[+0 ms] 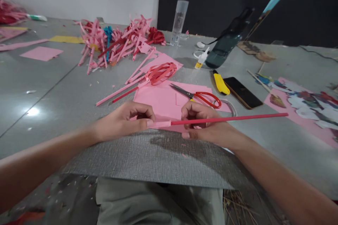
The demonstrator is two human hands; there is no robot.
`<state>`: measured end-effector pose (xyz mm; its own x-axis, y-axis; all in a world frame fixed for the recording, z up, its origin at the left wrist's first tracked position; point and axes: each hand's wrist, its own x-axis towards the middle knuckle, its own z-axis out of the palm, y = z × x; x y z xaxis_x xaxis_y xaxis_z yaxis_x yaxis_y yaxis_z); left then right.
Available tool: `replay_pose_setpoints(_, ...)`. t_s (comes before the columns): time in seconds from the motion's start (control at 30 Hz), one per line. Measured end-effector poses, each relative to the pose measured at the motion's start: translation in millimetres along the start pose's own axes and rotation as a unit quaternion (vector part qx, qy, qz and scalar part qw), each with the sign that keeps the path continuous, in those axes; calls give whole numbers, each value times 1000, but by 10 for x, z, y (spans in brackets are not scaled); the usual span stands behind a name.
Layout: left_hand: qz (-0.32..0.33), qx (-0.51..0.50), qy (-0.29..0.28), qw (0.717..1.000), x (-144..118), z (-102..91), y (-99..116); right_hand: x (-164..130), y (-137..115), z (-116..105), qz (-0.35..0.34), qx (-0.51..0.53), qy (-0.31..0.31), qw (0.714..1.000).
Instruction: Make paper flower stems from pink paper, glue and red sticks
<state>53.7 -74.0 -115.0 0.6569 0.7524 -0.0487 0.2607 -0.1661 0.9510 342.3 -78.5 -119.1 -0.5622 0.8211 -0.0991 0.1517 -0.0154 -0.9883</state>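
Note:
A long thin red stick [232, 118] lies level in front of me, pointing right. Its left end is wrapped in pink paper [161, 124]. My left hand [126, 119] pinches that pink wrapped end between thumb and fingers. My right hand [203, 123] grips the red stick a little further right. Both hands hover over a grey textured mat [148, 158] on my lap. A pink paper sheet [161, 100] lies just beyond my hands, with red-handled scissors [200, 95] on it.
A red paper-strip piece on a stick [158, 74] lies behind the sheet. A pile of pink and red strips [118, 40] sits at the back. Yellow cutter [220, 83], phone [243, 92], glue bottle [202, 58], dark bottle [227, 40], clear bottle [179, 21], paper scraps [308, 103] right.

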Motion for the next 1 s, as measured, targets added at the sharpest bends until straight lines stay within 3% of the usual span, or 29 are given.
replay_pose_setpoints(0.17,-6,-5,30,1000,5,-11,-11,17,35,-19,-36,87,10,995)
replay_pose_setpoints(0.4,-21,-30,66,997,35,-7,-36,49,17,-95,-99,208,127,965)
replay_pose_setpoints(0.5,-25,-22,69,997,45,-3,-48,53,17,-76,-106,209,143,962)
replay_pose_setpoints(0.67,-23,42,51,998,55,1,-45,52,28,16,-94,169,103,976)
replay_pose_setpoints(0.83,-32,106,8,994,33,9,-22,36,47,29,-126,108,92,982)
replay_pose_setpoints(1.0,-38,131,2,991,23,26,8,14,53,38,-153,87,105,979)
